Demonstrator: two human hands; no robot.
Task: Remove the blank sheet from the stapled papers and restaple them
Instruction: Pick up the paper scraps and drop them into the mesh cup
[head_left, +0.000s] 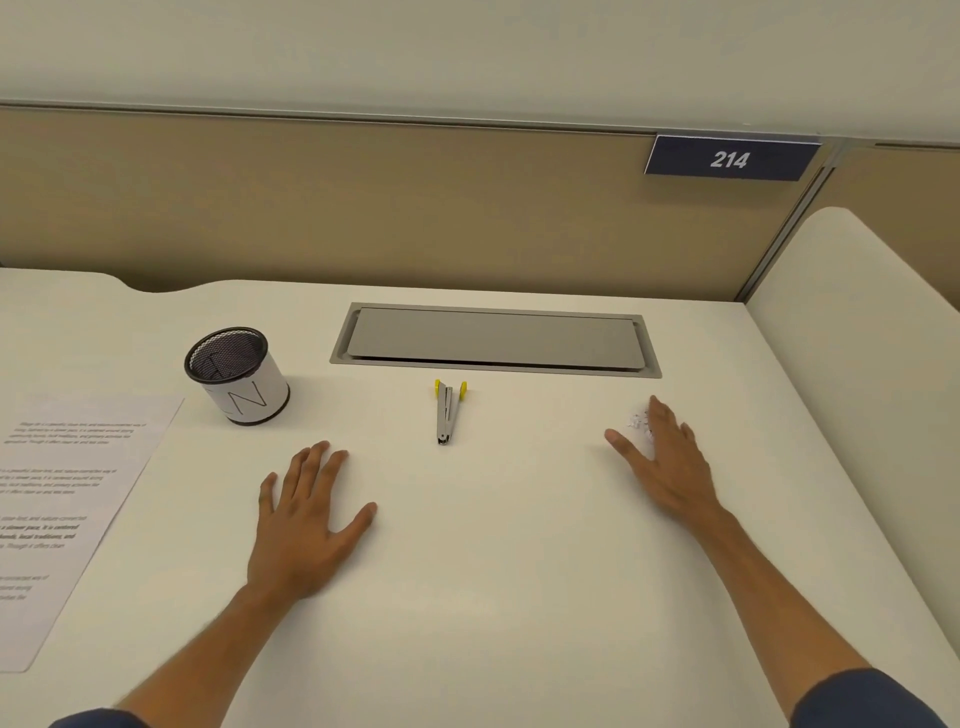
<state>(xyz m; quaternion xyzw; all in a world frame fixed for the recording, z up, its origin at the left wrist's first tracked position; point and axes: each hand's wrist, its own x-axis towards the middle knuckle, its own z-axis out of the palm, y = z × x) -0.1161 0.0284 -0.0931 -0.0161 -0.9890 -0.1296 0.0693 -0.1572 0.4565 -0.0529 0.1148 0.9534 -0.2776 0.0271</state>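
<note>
White desk (493, 597) w/ beige partition behind. Left hand (306, 525) lies flat, fingers spread, holding nothing. Right hand (665, 462) also flat & open, fingertips touching a small crumpled paper (638, 420). Staple remover (448, 413) lies between hands. Printed papers (67, 509) far left, beside mesh pen cup (236, 375).

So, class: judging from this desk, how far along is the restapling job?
Seemingly near the end. The printed papers lie aside at the left, and a crumpled white scrap sits by the right hand. Both hands rest open; the left hand holds nothing, the stapler lies untouched. No staple is visible.
</note>
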